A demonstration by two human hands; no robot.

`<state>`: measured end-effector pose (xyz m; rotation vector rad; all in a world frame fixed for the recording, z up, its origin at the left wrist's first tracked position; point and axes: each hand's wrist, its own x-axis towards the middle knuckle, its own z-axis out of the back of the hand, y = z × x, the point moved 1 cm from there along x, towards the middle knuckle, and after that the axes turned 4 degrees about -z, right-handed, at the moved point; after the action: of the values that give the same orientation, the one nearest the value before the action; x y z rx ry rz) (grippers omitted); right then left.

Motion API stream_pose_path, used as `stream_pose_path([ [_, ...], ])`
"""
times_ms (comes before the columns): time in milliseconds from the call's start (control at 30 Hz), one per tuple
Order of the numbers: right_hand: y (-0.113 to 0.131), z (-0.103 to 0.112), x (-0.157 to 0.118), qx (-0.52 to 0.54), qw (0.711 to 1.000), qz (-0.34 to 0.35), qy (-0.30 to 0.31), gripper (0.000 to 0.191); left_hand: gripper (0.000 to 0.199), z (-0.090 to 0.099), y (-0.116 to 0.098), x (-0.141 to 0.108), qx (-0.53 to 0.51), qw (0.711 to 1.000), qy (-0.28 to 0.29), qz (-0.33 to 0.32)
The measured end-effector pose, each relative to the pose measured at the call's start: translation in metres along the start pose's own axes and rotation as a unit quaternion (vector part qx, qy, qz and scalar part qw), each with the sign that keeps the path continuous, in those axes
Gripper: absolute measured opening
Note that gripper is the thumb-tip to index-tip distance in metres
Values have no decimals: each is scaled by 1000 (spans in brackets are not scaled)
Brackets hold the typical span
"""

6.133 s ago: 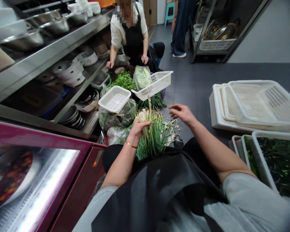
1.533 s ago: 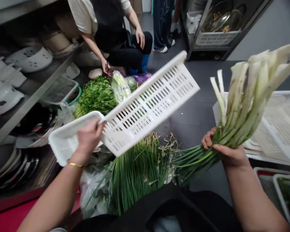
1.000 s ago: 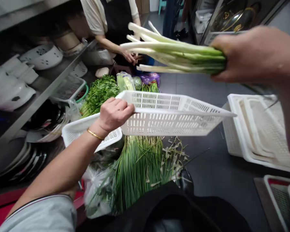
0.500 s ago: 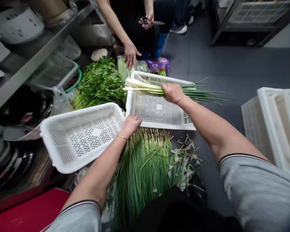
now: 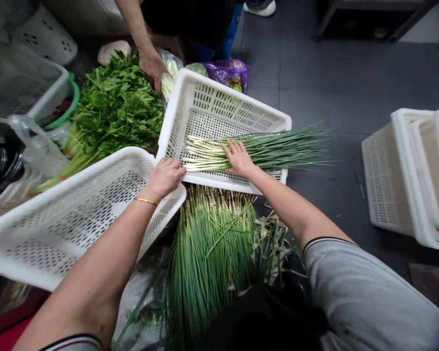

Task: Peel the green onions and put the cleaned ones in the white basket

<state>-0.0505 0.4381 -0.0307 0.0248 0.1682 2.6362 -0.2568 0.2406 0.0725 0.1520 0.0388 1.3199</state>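
A bunch of green onions lies in a white perforated basket, its green ends sticking out over the right rim. My right hand rests on the bunch, fingers spread. On the basket's near left corner, my left hand is closed around the rim. A second white basket stands at the left, partly behind my left forearm, with only its perforated floor and walls showing. Just below the first basket lies a large pile of green onions, roots toward the basket.
Leafy celery-like greens are heaped at the left, near another person's hand. A purple bag lies behind the basket. Stacked white baskets stand at the right. Withered trimmings lie beside the pile.
The green onions in my right hand have come down into the basket, and that hand's fingers have opened. The basket has tilted and shifted left with my left hand. The other person's hand moved left.
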Motion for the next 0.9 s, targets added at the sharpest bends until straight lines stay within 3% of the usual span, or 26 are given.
stream_pose_path([
  [233,-7,-4,3,-79,995,52,34,126,21,14,-5,-16,0,999,-33,-23],
  [433,-39,-15,17,-86,990,-18,112,123,20,5,-10,-20,-28,998,-48,-35],
  [533,-44,-16,16,-57,985,-49,156,100,20,-3,-9,-18,-33,997,-55,-34],
  [667,-24,0,14,-54,983,-75,159,53,22,-7,-7,-15,-44,998,-45,-20],
  [767,-11,15,11,-74,991,-55,102,42,21,-5,-4,-13,-61,998,-22,5],
  [833,-9,15,12,-67,994,-49,71,46,20,-4,-1,-12,-69,998,4,9],
  [867,-7,12,15,-68,993,-66,66,47,21,-4,2,-11,-74,997,17,12],
  [900,-4,8,17,-58,991,-38,112,49,22,-5,5,-11,-77,997,28,15],
])
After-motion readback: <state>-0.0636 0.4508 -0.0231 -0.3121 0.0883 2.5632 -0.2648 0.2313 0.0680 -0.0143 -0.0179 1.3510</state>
